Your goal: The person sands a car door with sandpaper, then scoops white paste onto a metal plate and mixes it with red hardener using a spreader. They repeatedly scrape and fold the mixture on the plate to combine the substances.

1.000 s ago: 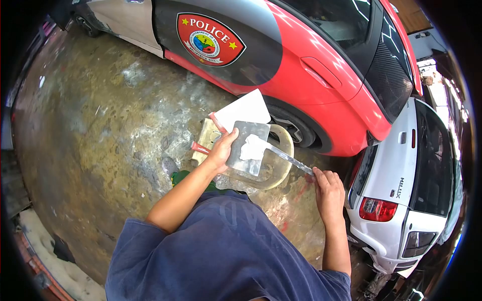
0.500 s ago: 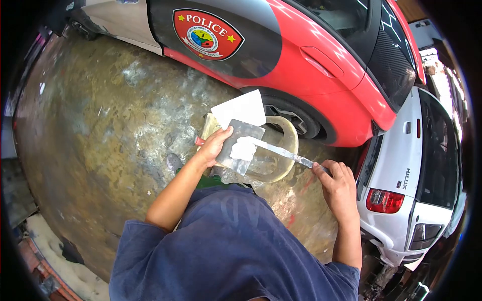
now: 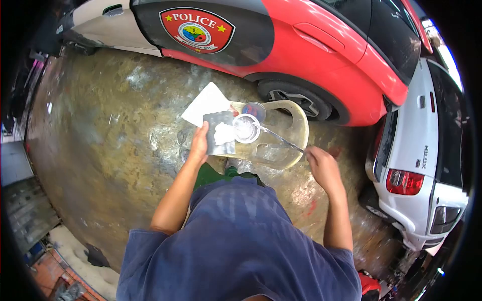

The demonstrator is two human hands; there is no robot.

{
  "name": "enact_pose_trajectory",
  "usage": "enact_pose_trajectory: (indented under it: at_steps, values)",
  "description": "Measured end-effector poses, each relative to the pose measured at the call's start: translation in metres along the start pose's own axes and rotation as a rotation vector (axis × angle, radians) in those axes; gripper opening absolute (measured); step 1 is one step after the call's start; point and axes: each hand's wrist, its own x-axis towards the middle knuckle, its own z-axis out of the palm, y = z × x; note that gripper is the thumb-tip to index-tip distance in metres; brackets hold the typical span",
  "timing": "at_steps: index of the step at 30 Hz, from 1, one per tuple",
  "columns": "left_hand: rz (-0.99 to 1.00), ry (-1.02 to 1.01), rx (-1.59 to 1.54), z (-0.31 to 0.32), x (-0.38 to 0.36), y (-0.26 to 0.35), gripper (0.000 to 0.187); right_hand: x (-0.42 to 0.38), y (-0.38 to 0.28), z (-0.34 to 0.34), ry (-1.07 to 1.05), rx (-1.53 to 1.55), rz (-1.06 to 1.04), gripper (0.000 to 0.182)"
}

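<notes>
My left hand (image 3: 199,143) grips a dark flat board (image 3: 217,119) by its left edge, thumb on top. A blob of white paste (image 3: 223,134) sits on the board. My right hand (image 3: 323,168) is closed on the end of a long, thin spatula (image 3: 285,142). Its far end reaches into an open round can (image 3: 246,128) with white paste inside. The can stands on a pale plastic stool (image 3: 301,125), close by the board's right edge. Behind the can is a dark round lid (image 3: 254,111). A white sheet (image 3: 207,104) lies beyond the board, partly past the stool's left side.
A red and dark police car (image 3: 311,55) stands just beyond the stool, its wheel (image 3: 296,100) close to it. A white pickup (image 3: 414,150) is parked at right. The concrete floor (image 3: 115,150) is stained.
The spatula has moved from the paste on the board to the can, now uncovered to view. My left hand and the board have shifted left, and my right hand slightly left and up.
</notes>
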Motion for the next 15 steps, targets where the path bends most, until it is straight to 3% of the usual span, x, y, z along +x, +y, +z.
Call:
enact_pose_trajectory:
  at_steps: [6, 15]
  values:
    - [0.058, 0.073, 0.007, -0.036, -0.042, 0.038, 0.053, 0.069, 0.083, 0.204, -0.218, -0.087, 0.226, 0.023]
    - [0.157, 0.253, 0.032, -0.050, -0.108, 0.069, 0.053, 0.138, 0.073, 0.353, -0.393, -0.048, 0.352, 0.027]
